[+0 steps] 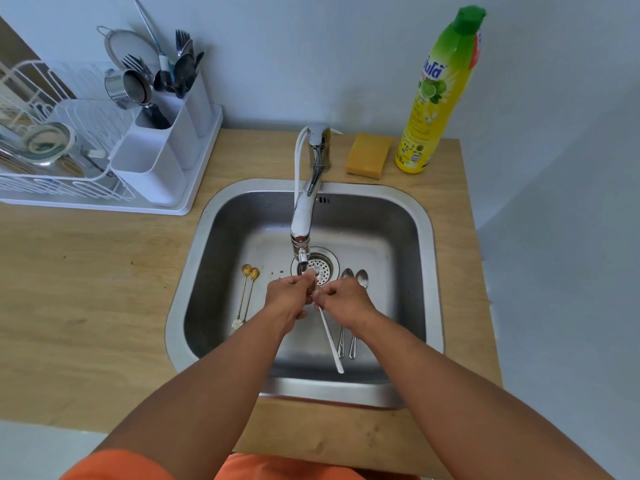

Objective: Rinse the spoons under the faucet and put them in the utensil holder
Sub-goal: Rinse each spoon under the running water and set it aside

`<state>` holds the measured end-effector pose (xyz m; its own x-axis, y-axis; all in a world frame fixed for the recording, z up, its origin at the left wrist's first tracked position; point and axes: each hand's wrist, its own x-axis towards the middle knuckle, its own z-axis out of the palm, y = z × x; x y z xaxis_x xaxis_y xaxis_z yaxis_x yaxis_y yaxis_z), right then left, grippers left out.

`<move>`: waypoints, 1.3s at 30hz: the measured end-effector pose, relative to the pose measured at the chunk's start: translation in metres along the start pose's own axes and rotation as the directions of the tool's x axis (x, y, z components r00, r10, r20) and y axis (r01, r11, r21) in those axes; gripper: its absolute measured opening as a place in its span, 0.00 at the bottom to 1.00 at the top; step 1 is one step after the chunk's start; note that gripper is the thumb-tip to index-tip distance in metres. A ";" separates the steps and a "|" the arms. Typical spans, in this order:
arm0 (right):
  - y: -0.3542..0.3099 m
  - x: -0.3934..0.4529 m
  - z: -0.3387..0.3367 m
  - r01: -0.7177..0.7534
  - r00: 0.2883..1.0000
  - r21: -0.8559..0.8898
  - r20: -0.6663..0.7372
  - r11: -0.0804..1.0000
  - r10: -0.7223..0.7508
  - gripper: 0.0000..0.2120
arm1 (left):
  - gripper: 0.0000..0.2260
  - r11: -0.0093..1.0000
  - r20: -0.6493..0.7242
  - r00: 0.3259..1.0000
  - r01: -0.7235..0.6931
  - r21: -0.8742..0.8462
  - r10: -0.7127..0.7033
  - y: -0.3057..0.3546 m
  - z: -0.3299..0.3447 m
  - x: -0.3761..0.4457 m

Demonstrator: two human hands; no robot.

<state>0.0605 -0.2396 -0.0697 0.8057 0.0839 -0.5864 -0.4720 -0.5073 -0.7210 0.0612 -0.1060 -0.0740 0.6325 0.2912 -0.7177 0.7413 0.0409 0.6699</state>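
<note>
We look down into a steel sink (420, 216) set in a wooden counter (86, 289). Both hands meet just below the faucet (304, 209) spout, at the centre of the basin. The left hand (287, 296) and the right hand (346, 301) are both closed on one long silver spoon (330, 341); its handle runs out from between them toward 5 o'clock, tip free above the basin floor. Its bowl end is hidden by the fingers, so we cannot tell how it sits under the spout. Water seems to fall onto the fingers, though the stream is faint.

Two gold spoons (246, 292) lie side by side on the basin floor at 9 o'clock from the hands, bowls toward 12. Two silver spoons (353, 306) lie parallel at 3 o'clock, partly under the right hand, bowls beside the drain strainer (322, 268).

The white utensil holder (162, 147) stands at 10 o'clock on the counter, well apart from the sink, at the near end of a white dish rack (52, 168). Its far compartments hold forks, dark spoons and a strainer; the nearest compartment looks empty. At 1 o'clock, behind the sink, we note a yellow sponge (369, 154) and next to it an upright dish soap bottle (440, 91) with a green cap.
</note>
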 end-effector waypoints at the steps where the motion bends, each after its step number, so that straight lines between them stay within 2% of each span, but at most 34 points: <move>1: -0.001 0.000 0.000 -0.003 1.000 0.001 -0.002 1.000 0.003 0.14 | 0.12 1.000 -0.027 1.000 0.000 -0.010 -0.001 0.000 0.001 0.000; 4: -0.006 0.000 0.000 -0.017 1.000 0.021 -0.005 1.000 0.017 0.13 | 0.08 0.999 -0.054 0.999 0.008 -0.033 -0.010 0.000 0.004 0.000; 10: -0.011 -0.002 -0.002 0.001 1.000 0.000 0.008 1.000 -0.001 0.12 | 0.01 0.980 0.048 0.994 0.109 -0.165 -0.102 0.001 -0.001 -0.006; 16: -0.013 -0.005 0.003 0.028 1.000 0.000 -0.005 1.000 -0.028 0.13 | 0.09 0.962 -0.034 0.995 0.078 -0.263 -0.090 -0.001 0.003 -0.004; 19: -0.014 -0.006 0.003 0.021 1.000 0.018 -0.008 1.000 -0.021 0.12 | 0.09 0.974 -0.047 0.998 0.033 -0.225 -0.045 0.001 0.003 -0.003; 23: -0.014 -0.006 -0.002 0.017 1.000 0.036 -0.018 0.999 -0.016 0.12 | 0.04 0.988 0.046 0.998 0.039 -0.151 -0.032 0.004 -0.003 -0.005; 25: -0.013 -0.006 -0.004 0.026 1.000 0.034 -0.013 0.999 -0.026 0.13 | 0.02 0.983 0.087 0.994 0.073 -0.166 -0.059 0.005 -0.007 -0.005; 29: -0.011 -0.010 -0.002 0.052 0.999 0.047 -0.001 0.998 -0.052 0.12 | 0.08 0.981 0.101 0.993 0.083 -0.173 -0.066 0.005 -0.009 -0.005; 35: -0.009 -0.011 0.002 0.062 0.998 0.115 -0.003 0.991 -0.062 0.13 | 0.16 0.976 -0.003 0.997 0.080 -0.201 -0.082 0.009 -0.005 -0.006; 39: -0.009 -0.007 -0.002 0.058 0.997 0.232 0.031 0.971 -0.067 0.15 | 0.14 0.974 0.183 0.975 0.159 -0.161 -0.129 0.010 -0.009 -0.011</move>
<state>0.0597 -0.2374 -0.0580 0.8241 0.1448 -0.5477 -0.4944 -0.2882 -0.8201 0.0595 -0.0999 -0.0578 0.5620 0.1038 -0.8206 0.7866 0.2396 0.5691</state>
